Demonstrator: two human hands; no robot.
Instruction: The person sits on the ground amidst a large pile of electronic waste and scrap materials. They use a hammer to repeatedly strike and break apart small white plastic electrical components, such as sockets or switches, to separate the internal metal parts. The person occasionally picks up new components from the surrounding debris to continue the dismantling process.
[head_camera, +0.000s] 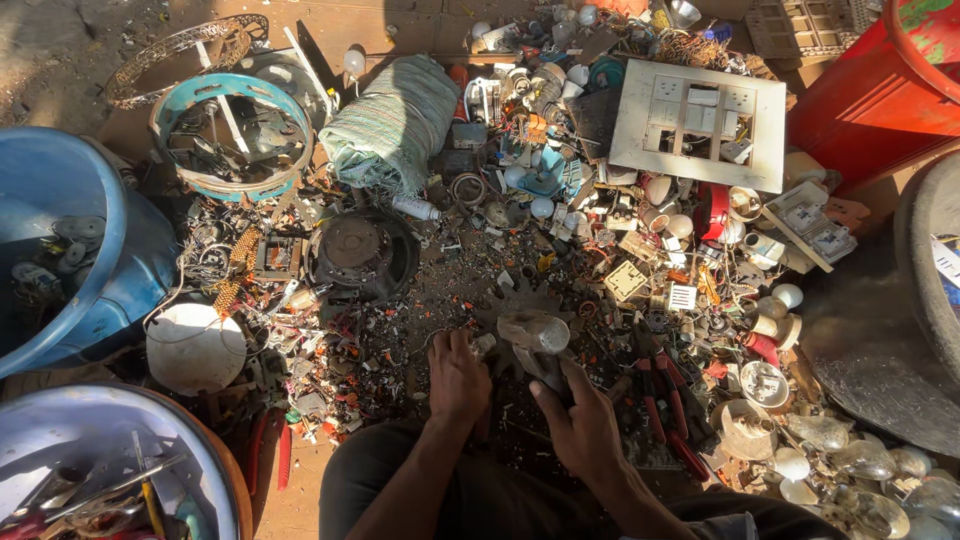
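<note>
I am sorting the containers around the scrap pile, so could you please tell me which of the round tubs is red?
The red plastic tub at top right; the two on the left are a blue plastic tub and a pale grey basin.

A scrap-sorting yard or salvage workshop is showing here: broken bulbs (560, 205), switch plates (698, 125), wires and plastic bits are lying heaped on the bare ground, with a blue tub (95, 250) and a red bin (870, 95) of sorted parts standing around.
</note>
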